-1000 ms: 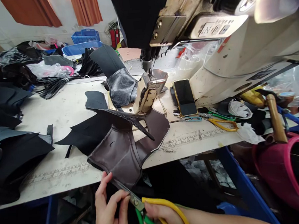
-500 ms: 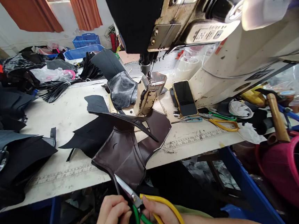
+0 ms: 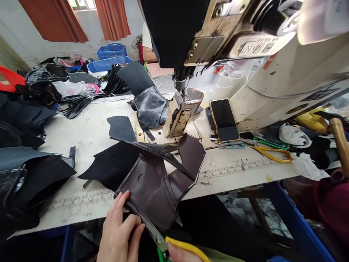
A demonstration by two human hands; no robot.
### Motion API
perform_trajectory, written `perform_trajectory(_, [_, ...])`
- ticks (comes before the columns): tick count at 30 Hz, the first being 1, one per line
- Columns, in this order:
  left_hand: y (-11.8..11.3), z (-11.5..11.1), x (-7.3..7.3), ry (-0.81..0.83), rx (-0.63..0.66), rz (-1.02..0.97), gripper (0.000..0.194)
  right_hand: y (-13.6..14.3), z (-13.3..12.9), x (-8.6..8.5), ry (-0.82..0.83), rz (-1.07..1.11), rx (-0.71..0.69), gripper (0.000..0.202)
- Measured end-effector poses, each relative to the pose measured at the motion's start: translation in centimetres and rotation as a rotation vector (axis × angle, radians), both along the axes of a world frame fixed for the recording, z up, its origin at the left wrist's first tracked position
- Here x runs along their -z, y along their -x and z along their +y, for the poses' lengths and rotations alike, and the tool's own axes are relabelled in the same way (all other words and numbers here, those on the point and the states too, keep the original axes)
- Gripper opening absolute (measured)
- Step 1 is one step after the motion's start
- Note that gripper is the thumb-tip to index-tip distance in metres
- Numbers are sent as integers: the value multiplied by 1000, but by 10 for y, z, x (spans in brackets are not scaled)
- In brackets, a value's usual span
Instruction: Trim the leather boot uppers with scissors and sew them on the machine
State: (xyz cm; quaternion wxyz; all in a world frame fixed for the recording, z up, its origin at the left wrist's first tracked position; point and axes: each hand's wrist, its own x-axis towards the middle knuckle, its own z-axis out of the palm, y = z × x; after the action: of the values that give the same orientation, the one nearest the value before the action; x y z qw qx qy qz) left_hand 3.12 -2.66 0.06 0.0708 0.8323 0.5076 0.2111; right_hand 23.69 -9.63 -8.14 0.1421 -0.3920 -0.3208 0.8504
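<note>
A dark brown leather piece, with a black lining spreading from its left side, lies across the table's front edge. My left hand grips its lower left edge, fingertips on top and the thumb beside the blade. In my right hand are scissors with one yellow and one green handle. Their blades lie along the leather's lower left edge, pointing up and left; how far apart they are is hard to see. Part of my right hand is cut off by the frame's bottom.
A sewing machine post stands behind the leather, beside a black leather piece. Rightward lie a phone, other yellow-handled scissors and a wooden-handled tool. Black pieces are piled left. Another person's arm shows behind.
My left hand has moved up and opened out from a curled grip beside the scissors onto the leather's edge. The view has shifted, and a person's arm now shows at the back.
</note>
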Motion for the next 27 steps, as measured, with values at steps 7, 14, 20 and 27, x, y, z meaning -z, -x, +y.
perform_trajectory(7, [5,-11,3,84,-14,-5,12,-7,19,-19,-7,-51,-81,83])
perform_trajectory(14, [9,-10,-13,134,50,19,11,-14,31,-18,81,12,-71,83])
perform_trajectory(20, [21,-5,-35,225,101,-100,15,-13,47,-25,60,-12,-100,76])
perform_trajectory(27, [24,10,-12,187,-314,-139,11,-15,67,-53,-136,-148,-205,66])
